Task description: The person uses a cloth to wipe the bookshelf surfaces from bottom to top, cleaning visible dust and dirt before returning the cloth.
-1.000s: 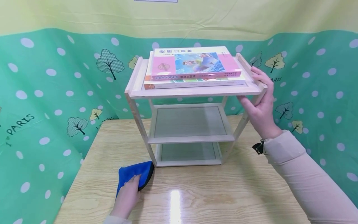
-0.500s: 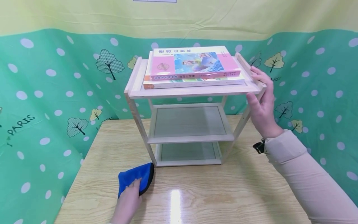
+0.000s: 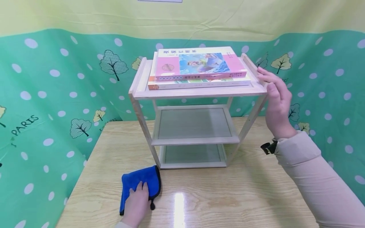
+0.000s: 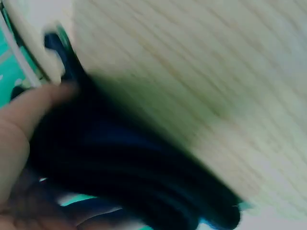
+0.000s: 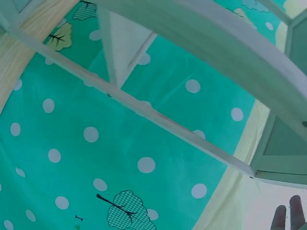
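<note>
Near the front left leg of a pale wooden three-tier shelf [image 3: 199,92], my left hand [image 3: 136,204] holds a folded blue cloth [image 3: 142,177] with black edging. A small black tab dangles from the cloth's right corner. In the left wrist view the cloth [image 4: 124,158] looks dark and blurred, between my thumb [image 4: 29,110] and fingers. My right hand [image 3: 278,109] is at the shelf's upper right corner, fingers extended along the outer side rail and thumb up. Only its fingertips [image 5: 296,213] show in the right wrist view, below the shelf frame [image 5: 206,48].
Two books lie stacked on the top tier, a pink-covered book [image 3: 203,65] above a white-spined book [image 3: 199,85]. The shelf stands on a wooden table [image 3: 216,196] with a bright reflection in front. A green and yellow patterned curtain [image 3: 71,63] surrounds the table.
My right thumb has come out from under the top tier, and that hand has shifted slightly right, loosening from the corner. My left hand moved slightly right with the cloth, whose black tab now shows.
</note>
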A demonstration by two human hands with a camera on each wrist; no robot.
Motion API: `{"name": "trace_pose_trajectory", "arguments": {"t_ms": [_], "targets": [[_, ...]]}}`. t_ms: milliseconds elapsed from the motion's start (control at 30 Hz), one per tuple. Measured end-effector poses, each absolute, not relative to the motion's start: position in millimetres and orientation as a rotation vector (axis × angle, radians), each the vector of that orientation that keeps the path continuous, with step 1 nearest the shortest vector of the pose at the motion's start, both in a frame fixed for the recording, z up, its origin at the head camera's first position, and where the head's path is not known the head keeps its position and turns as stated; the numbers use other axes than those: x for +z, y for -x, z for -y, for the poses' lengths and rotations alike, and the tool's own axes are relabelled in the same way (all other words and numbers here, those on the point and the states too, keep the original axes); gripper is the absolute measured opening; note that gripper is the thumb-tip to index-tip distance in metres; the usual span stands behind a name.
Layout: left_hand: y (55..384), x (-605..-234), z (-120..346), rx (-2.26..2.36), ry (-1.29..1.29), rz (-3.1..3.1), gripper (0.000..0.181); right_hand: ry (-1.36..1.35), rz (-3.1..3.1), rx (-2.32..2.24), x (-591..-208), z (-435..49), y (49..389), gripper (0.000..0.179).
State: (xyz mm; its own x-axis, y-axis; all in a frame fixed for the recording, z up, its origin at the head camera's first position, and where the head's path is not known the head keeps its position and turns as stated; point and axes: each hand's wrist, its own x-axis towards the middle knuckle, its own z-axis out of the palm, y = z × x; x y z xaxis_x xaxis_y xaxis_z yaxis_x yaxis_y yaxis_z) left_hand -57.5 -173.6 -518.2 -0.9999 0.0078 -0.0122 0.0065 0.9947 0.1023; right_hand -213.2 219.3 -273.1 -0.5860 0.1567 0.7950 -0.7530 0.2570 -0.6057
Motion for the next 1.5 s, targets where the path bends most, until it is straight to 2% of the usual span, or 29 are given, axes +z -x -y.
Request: {"name": "trace_pose_trajectory", "arguments": {"t_ms": [300,467,667,967,1200,1367,1500], "targets": [[61.4,-519.1,180.8,0.225,0.037,-3.207,0.043,-0.373,1.917,1.482,-258.7,-221.8,208.1,0.043],[58.3,-513.8,182.5,0.340,0.082,-3.166,0.044,-0.299,2.050,1.633,-249.2,-226.1,207.4,0.040],[53.0,-504.6,179.9,0.459,0.062,-3.190,0.051,-0.372,2.005,1.961,-242.5,-229.2,212.4,0.043],[51.5,-485.7,167.1,0.692,0.053,-3.170,0.046,-0.382,2.016,2.038,-244.2,-231.8,214.1,0.047],[59.8,-468.6,147.5,0.952,-0.159,-3.242,0.039,-0.380,1.951,2.053,-246.9,-229.8,214.5,0.044],[77.1,-464.3,138.8,0.980,-0.328,-3.344,0.042,-0.371,1.928,2.072,-247.4,-227.1,215.9,0.043],[93.1,-464.2,135.4,0.986,-0.356,-3.359,0.040,-0.354,1.921,2.087,-247.2,-224.5,217.1,0.042]]}}
